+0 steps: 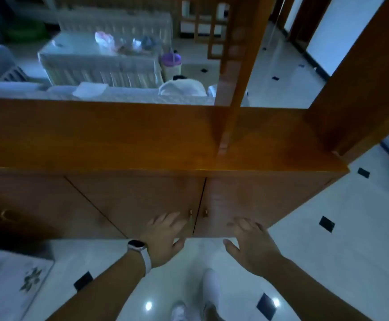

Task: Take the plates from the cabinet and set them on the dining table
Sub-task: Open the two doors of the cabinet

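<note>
Wooden cabinet (142,140): its two closed doors (142,202) are hiding any plates. Left hand (165,237), wearing a watch (138,245), and right hand (251,246) are hovering at the doors, fingers released, grasping nothing. Tiled floor (328,262) is lying beneath.

A glossy white tiled floor with small black diamond insets (328,262) carries a long low brown wooden cabinet (142,140), from whose flat top wooden uprights (240,89) rise on the right. Far left stands a white-clothed table (77,54) holding blurred bags and clutter. Just right of it, a purple-lidded container (171,63) sits on the floor.
</note>
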`<state>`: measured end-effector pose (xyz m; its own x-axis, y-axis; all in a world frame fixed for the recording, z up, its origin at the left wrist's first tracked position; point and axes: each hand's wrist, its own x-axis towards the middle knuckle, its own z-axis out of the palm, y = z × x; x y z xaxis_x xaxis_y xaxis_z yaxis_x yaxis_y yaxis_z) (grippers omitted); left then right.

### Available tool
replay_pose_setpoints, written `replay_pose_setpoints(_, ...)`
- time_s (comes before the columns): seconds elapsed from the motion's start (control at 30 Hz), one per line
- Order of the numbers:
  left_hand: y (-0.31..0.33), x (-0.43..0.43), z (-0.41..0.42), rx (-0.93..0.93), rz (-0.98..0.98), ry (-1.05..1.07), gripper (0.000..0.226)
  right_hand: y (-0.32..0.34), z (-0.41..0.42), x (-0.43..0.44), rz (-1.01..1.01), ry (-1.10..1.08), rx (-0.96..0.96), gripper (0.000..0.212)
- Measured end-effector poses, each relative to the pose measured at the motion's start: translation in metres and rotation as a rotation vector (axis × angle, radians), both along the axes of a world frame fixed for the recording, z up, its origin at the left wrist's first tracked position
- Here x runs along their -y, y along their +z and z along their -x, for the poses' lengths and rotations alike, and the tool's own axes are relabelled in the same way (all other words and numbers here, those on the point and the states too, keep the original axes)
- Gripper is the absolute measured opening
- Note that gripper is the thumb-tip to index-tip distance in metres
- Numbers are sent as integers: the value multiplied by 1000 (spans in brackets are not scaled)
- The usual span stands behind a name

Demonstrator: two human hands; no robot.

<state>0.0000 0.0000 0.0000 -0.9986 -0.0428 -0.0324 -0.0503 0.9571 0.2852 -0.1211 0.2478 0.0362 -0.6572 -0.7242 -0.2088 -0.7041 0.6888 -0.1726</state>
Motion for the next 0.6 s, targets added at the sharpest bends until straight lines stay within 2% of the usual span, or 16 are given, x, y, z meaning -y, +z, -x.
replay_pose_setpoints(0.1, -37, 1, 16, 18, -113, 48, 48, -35, 18, 11, -26, 8, 81, 56)
replay_pose_setpoints(0.2, -78, 3, 34, 189, -277, 212, 50, -72, 31, 27, -38, -23, 201, 54)
replay_pose_setpoints(0.4, -148, -6, 78, 345, -766, 704, 42, -145, 59, 62, 75, -341, 563, 56)
replay_pose_setpoints(0.6, -191, -13, 107, 382, -940, 905, 37, -197, 82, 89, 183, -566, 720, 54)
